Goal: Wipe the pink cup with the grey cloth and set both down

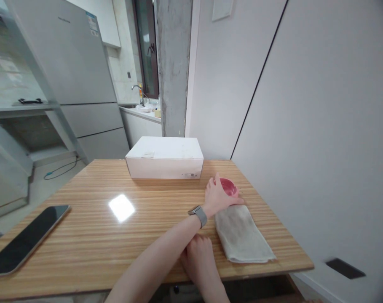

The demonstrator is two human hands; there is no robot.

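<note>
My left hand [217,197], with a grey-banded watch on its wrist, reaches across to the right side of the table. Its fingers and thumb are spread around the near-left rim of a pink bowl [229,187], gripping it. Part of the bowl is hidden behind the hand. Just below lies a folded grey-beige cloth [243,235], its far end close to the bowl and under my thumb. My right hand [200,257] is curled into a fist on the table near the front edge, partly covered by my left forearm. Nothing shows in it.
A white box [166,162] stands at the table's [153,219] far edge. At the left lies a black-screened phone or tablet [27,242]. A pale wall [305,126] rises along the right side. Behind are a fridge [68,63] and a sink counter [143,115].
</note>
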